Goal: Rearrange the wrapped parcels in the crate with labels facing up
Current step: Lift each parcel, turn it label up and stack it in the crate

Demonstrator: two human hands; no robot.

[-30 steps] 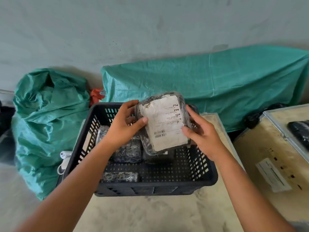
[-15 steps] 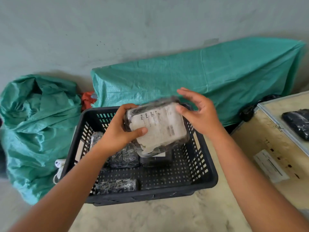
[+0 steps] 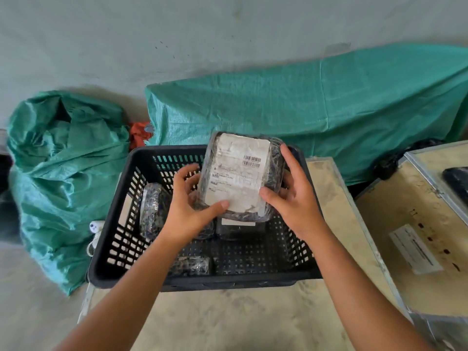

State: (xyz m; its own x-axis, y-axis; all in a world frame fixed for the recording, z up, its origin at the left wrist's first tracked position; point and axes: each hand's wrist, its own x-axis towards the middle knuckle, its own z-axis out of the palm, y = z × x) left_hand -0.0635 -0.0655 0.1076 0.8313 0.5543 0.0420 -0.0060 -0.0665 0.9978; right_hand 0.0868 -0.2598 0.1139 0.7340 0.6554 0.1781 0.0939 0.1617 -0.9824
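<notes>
A black slotted crate (image 3: 121, 234) stands on a pale wooden top. Above its back half I hold a plastic-wrapped parcel (image 3: 240, 176) with its white barcode label facing me. My left hand (image 3: 187, 209) grips the parcel's lower left corner, thumb on the label. My right hand (image 3: 293, 196) clasps its right side. Inside the crate a wrapped parcel (image 3: 152, 209) stands on edge at the left. Another parcel (image 3: 192, 266) lies at the front, and a third (image 3: 239, 225) with a white label edge lies under the held one.
A green woven sack (image 3: 63, 178) slumps left of the crate and a green tarp (image 3: 316, 115) covers something behind it. A wooden case (image 3: 410, 231) with a paper label sits at the right, a dark parcel (image 3: 458, 183) on it. A white plug (image 3: 95, 226) lies beside the crate.
The held parcel has turned upright so the label's barcode is now at the top right. My right hand went from its top edge down onto its right side. The camera view shifted slightly.
</notes>
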